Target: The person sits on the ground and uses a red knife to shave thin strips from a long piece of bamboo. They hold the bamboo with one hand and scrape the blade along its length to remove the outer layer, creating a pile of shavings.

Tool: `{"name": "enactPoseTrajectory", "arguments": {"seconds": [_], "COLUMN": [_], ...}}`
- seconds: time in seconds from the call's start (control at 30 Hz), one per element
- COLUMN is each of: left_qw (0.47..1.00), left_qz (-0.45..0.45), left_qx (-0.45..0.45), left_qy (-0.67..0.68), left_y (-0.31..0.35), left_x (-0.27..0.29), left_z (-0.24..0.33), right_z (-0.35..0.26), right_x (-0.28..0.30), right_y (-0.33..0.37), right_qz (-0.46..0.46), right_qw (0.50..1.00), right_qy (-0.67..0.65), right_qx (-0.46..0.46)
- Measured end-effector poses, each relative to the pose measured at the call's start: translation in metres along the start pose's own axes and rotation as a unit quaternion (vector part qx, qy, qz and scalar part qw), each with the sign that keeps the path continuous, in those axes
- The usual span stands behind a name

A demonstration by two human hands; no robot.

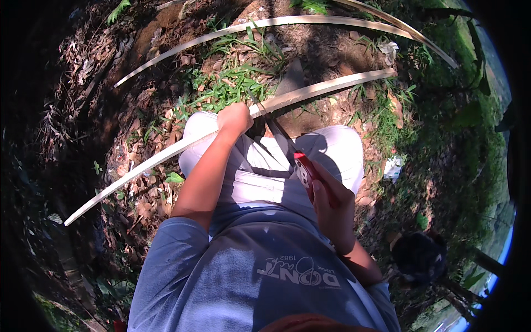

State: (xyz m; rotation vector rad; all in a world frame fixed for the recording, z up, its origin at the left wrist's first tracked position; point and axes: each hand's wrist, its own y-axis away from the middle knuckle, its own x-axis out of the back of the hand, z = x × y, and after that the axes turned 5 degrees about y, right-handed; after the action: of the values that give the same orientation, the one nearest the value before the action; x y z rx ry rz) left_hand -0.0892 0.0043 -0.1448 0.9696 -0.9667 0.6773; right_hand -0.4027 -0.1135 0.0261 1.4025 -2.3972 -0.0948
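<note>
A long pale strip of wood or split bamboo [326,87] slants across my lap, its lower end out to the left and its upper end toward the far right. My left hand [234,118] is closed around it near the middle, over my left knee. In front of my right thigh, my right hand [333,206] grips the red handle of a long, dark-bladed tool [283,139]. Its narrow blade runs up and left to cross the strip just right of my left fist. Whether the edge is toothed or plain, I cannot tell.
Two more pale strips, one a long curved strip [298,20], lie on the ground ahead. Grass tufts [238,87] and dry leaves [146,203] surround my knees. A white scrap [393,167] lies to the right, with a dark round object [418,256] nearer me.
</note>
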Motion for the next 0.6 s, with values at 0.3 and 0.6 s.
{"name": "enactPoseTrajectory", "arguments": {"seconds": [0.3, 0.6], "left_qw": [1.000, 0.999], "left_qz": [0.000, 0.037], "left_qx": [-0.003, -0.015], "left_qy": [-0.003, -0.023], "left_y": [-0.005, -0.004], "left_x": [-0.003, -0.015], "left_z": [-0.004, -0.010], "right_z": [-0.009, -0.013], "right_x": [-0.015, -0.006], "right_y": [-0.005, -0.010], "right_qz": [0.003, 0.044], "right_qw": [1.000, 0.998], "right_qy": [-0.019, 0.023], "right_qx": [0.007, 0.034]}}
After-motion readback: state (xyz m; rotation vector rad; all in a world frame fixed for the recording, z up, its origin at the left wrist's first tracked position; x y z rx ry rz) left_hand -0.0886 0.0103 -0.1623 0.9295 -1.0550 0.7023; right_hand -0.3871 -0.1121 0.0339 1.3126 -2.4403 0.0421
